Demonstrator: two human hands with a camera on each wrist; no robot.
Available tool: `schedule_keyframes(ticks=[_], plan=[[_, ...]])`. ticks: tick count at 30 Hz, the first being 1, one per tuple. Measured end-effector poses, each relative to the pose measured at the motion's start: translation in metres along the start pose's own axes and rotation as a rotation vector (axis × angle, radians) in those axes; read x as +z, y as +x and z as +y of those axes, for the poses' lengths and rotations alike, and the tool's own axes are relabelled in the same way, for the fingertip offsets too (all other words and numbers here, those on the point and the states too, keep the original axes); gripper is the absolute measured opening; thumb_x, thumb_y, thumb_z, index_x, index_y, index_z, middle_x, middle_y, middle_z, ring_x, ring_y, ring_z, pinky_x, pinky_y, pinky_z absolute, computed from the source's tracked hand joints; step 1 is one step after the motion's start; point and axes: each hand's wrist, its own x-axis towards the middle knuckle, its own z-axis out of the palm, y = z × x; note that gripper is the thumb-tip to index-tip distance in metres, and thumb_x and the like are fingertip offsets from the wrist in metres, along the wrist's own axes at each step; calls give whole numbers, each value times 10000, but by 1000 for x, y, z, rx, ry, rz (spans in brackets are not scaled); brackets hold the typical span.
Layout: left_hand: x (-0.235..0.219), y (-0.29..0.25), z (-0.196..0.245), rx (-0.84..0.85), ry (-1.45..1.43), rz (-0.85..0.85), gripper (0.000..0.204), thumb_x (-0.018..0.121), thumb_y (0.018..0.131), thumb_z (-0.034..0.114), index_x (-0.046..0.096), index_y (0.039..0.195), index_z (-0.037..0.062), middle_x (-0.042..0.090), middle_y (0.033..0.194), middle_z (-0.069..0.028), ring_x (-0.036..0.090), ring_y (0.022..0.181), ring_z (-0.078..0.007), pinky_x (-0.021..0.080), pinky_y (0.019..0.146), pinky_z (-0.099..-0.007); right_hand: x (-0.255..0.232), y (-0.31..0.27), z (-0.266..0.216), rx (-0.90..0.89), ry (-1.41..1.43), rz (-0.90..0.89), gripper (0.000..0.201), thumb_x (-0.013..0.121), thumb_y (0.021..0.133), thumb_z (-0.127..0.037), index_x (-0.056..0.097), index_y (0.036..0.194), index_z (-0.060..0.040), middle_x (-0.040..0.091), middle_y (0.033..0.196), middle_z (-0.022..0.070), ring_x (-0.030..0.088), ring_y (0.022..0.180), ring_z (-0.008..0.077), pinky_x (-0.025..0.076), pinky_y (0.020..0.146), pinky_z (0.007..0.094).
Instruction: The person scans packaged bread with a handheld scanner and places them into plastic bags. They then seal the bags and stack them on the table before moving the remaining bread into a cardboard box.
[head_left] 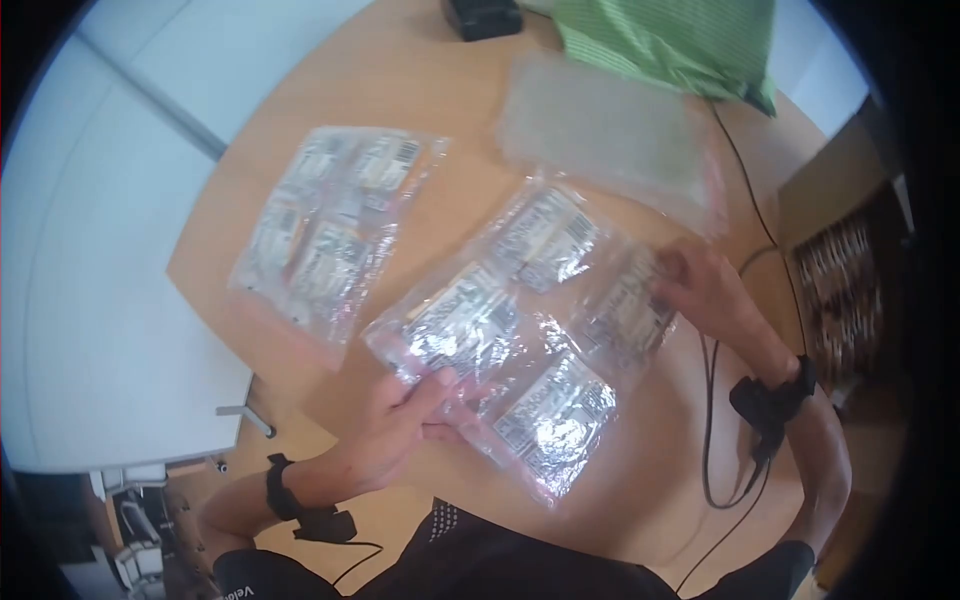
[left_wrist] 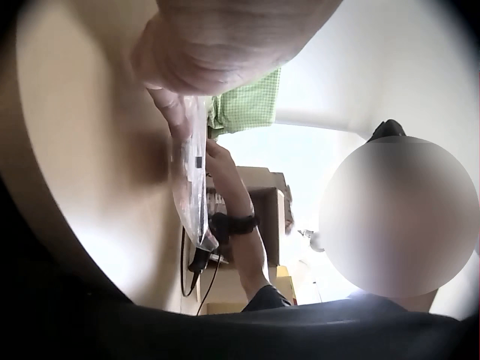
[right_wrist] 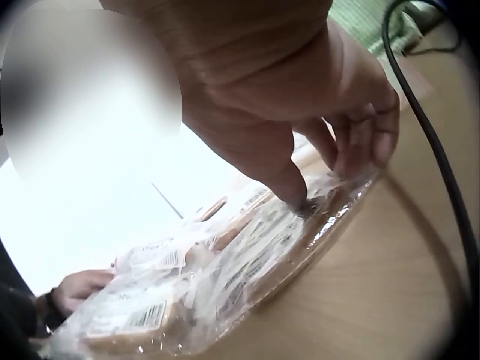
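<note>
A clear plastic bag with several flat, barcode-labelled packets inside lies in front of me, its near side raised a little. My left hand grips its near-left edge, thumb on top and fingers beneath. At the bag's right end, my right hand pinches the packet there through the plastic. The right wrist view shows the right thumb on the packet's upper face and the fingertips at its far edge. To the left lies a second clear bag of similar labelled packets.
A flat, translucent plastic bag lies at the back, beside green checked cloth. A black object stands at the far edge. Black cables run along the right side, near an open cardboard box filled with packed items.
</note>
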Motion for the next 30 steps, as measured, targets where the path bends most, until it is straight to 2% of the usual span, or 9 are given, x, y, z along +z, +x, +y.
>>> schedule_keyframes(ticks=[2, 5, 11, 15, 19, 20, 22, 24, 30], plan=[[-2, 1, 10, 4, 25, 4, 350, 547, 1132, 265, 557, 1356, -3, 686, 1360, -186, 731, 1105, -239, 618, 887, -369, -2, 12, 6, 313, 489, -240, 202, 775, 904, -116, 664, 998, 25, 706, 860, 70, 696, 771, 178, 564, 706, 328], [-11, 3, 12, 71, 9, 1, 300, 541, 1133, 230, 543, 1350, 24, 705, 1246, -137, 720, 1173, -252, 640, 876, -395, 6, 7, 9, 303, 724, -244, 190, 774, 927, -119, 656, 962, 25, 675, 816, 32, 631, 719, 97, 533, 664, 280], [-63, -17, 50, 248, 65, 101, 282, 550, 1127, 218, 539, 1320, 12, 686, 1305, -206, 741, 1113, -266, 648, 829, -408, -30, 63, -61, 73, 554, 81, 157, 718, 967, -114, 610, 965, -1, 669, 797, 62, 621, 725, 100, 515, 661, 292], [-128, -27, 87, 435, 92, 295, 270, 570, 1117, 216, 580, 1278, 1, 708, 1265, -210, 746, 1022, -221, 631, 821, -360, -6, 181, -108, -278, 775, 204, 151, 714, 965, -116, 667, 1010, 20, 739, 843, 99, 667, 768, 136, 535, 694, 324], [-160, 2, 90, 553, -6, 554, 259, 637, 1085, 213, 624, 1239, 5, 739, 1117, -118, 730, 954, -167, 613, 762, -313, 81, 278, -149, -191, 1030, 168, 194, 771, 876, -98, 747, 1052, -20, 777, 941, 136, 747, 875, 232, 584, 810, 346], [-186, 11, 82, 549, 4, 548, 259, 637, 1085, 213, 624, 1239, 5, 739, 1117, -118, 730, 954, -167, 613, 762, -313, 108, 292, -156, -94, 889, 159, 197, 749, 884, -84, 753, 1069, -16, 767, 930, 121, 735, 865, 209, 581, 778, 337], [-239, 26, 62, 404, 159, 633, 317, 706, 1049, 267, 634, 1234, 20, 712, 1106, -73, 693, 946, -144, 602, 825, -320, 134, 298, -157, 6, 744, 149, 206, 726, 892, -70, 758, 1086, -11, 756, 918, 106, 724, 854, 186, 579, 745, 328], [-235, 27, 62, 401, 159, 643, 325, 720, 1040, 272, 635, 1234, 26, 692, 1069, -45, 685, 933, -138, 598, 830, -317, 142, 292, -157, 2, 736, 145, 204, 675, 802, 6, 789, 964, -41, 781, 1021, 187, 752, 960, 354, 595, 865, 418], [-233, 29, 62, 409, 141, 661, 338, 750, 1020, 279, 637, 1223, 33, 671, 1044, -20, 674, 930, -127, 595, 838, -317, 134, 289, -148, -47, 805, 187, 145, 708, 829, -63, 792, 947, -53, 780, 996, 186, 751, 958, 362, 598, 857, 419]])
